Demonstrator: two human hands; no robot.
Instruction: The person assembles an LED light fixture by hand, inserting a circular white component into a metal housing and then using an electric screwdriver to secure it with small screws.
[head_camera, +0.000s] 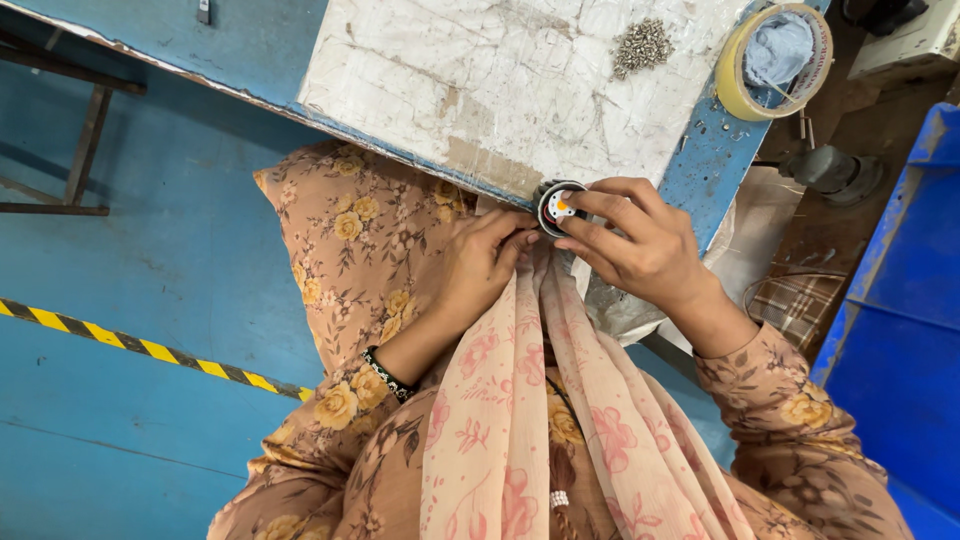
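A small round black part (556, 205) with a white face and an orange dot sits at the near edge of the worktable. My right hand (640, 245) grips it, thumb and fingers curled around its right side. My left hand (484, 262) presses against its lower left side, fingers bunched at the part's rim. Both hands meet just in front of the table edge, above my peach scarf and floral clothing. The underside of the part is hidden by my fingers.
The blue worktable (712, 165) carries a scratched white board (480, 80). A heap of small metal screws (641, 45) lies on it, beside a yellow tape roll (772, 55) holding blue cloth. A yellow-black floor stripe (140, 348) runs left. A blue bin (900, 320) stands right.
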